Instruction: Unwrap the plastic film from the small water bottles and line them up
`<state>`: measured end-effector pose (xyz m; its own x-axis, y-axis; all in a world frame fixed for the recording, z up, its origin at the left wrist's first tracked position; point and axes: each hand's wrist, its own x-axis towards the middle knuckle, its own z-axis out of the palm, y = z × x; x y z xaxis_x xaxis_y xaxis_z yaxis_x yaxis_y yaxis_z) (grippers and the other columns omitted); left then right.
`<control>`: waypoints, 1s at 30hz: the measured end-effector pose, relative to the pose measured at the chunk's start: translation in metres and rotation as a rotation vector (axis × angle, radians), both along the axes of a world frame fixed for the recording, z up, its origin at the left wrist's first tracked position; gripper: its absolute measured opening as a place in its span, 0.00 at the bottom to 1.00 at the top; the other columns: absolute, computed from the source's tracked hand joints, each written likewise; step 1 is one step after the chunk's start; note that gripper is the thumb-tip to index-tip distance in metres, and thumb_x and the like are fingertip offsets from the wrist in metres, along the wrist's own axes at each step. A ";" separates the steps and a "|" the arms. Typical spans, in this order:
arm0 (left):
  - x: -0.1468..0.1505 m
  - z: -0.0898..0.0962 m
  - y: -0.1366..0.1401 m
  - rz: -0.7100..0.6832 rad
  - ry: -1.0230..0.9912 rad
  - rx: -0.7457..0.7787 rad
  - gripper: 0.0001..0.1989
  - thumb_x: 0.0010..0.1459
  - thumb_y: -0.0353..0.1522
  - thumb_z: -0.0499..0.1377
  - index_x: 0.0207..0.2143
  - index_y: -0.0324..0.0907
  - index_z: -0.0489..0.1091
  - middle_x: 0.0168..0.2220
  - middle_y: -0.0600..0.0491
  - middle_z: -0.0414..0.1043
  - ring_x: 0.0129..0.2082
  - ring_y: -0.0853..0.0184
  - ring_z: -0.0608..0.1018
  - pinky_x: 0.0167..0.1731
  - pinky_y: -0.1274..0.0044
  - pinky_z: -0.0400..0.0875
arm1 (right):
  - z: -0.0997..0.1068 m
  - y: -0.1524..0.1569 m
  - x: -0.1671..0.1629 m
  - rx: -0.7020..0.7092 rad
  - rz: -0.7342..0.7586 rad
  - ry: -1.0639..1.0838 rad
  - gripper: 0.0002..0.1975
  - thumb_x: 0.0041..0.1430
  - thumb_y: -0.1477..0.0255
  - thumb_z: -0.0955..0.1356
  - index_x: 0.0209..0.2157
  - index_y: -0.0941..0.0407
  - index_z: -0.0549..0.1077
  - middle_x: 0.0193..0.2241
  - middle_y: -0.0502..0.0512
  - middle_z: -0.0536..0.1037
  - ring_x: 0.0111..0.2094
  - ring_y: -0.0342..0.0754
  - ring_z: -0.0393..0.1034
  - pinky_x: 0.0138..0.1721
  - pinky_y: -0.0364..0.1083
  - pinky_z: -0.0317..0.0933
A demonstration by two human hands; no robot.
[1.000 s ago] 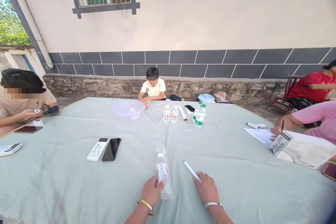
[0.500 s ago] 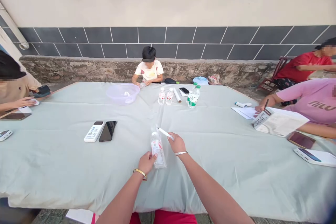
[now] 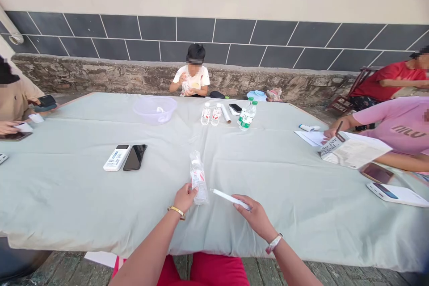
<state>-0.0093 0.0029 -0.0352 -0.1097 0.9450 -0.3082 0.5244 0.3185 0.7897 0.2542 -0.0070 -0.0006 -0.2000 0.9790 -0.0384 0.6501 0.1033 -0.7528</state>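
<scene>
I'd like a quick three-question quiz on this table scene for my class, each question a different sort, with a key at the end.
1. True or false: the left hand touches the bagged bottle.
2. Multiple choice: where is the slim white tool?
A) in the lilac basin
B) in the grip of the right hand
C) under the black smartphone
3. Count: how many green-capped bottles stand on the pale tablecloth?

Key:
1. True
2. B
3. Two
</scene>
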 end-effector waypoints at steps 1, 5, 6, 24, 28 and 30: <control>0.000 0.000 0.000 0.002 0.007 -0.002 0.21 0.59 0.43 0.48 0.46 0.38 0.68 0.34 0.50 0.73 0.34 0.65 0.74 0.34 0.77 0.64 | -0.004 0.010 0.004 0.030 -0.100 -0.038 0.18 0.56 0.60 0.61 0.43 0.51 0.75 0.42 0.56 0.78 0.42 0.54 0.72 0.45 0.51 0.66; 0.001 0.001 0.002 0.001 0.032 -0.004 0.22 0.59 0.44 0.50 0.45 0.38 0.68 0.33 0.51 0.73 0.34 0.65 0.74 0.33 0.77 0.64 | -0.017 0.048 0.006 0.102 -0.327 -0.358 0.19 0.57 0.71 0.59 0.47 0.56 0.72 0.44 0.60 0.76 0.46 0.55 0.69 0.47 0.52 0.62; 0.001 0.000 0.002 -0.002 0.037 0.000 0.22 0.59 0.44 0.50 0.45 0.37 0.68 0.33 0.51 0.73 0.34 0.65 0.74 0.33 0.77 0.64 | -0.017 0.054 0.000 0.116 -0.324 -0.449 0.19 0.56 0.73 0.59 0.47 0.57 0.73 0.45 0.61 0.75 0.48 0.57 0.68 0.48 0.53 0.61; 0.011 0.001 0.014 -0.017 0.132 -0.057 0.30 0.54 0.52 0.52 0.47 0.38 0.67 0.43 0.46 0.75 0.42 0.61 0.76 0.41 0.74 0.66 | -0.018 0.078 -0.106 -0.042 -0.212 -0.196 0.19 0.61 0.74 0.58 0.53 0.58 0.65 0.31 0.53 0.77 0.34 0.46 0.72 0.35 0.42 0.58; 0.015 0.006 0.020 -0.017 0.135 -0.097 0.29 0.54 0.52 0.51 0.46 0.39 0.68 0.48 0.45 0.74 0.46 0.59 0.75 0.42 0.74 0.66 | -0.019 0.070 -0.092 -0.065 -0.213 -0.329 0.20 0.62 0.74 0.57 0.55 0.57 0.64 0.35 0.56 0.78 0.38 0.49 0.73 0.36 0.44 0.58; 0.020 0.011 0.021 -0.012 0.156 -0.104 0.28 0.53 0.52 0.51 0.45 0.40 0.68 0.49 0.45 0.73 0.48 0.57 0.75 0.43 0.73 0.66 | -0.018 0.066 -0.086 -0.070 -0.170 -0.404 0.20 0.61 0.75 0.58 0.55 0.56 0.64 0.38 0.58 0.79 0.41 0.50 0.73 0.37 0.44 0.59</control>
<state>0.0106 0.0243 -0.0243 -0.1525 0.9104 -0.3846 0.6425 0.3870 0.6614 0.1681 0.0588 -0.0188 0.0083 0.9890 -0.1478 0.8968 -0.0728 -0.4364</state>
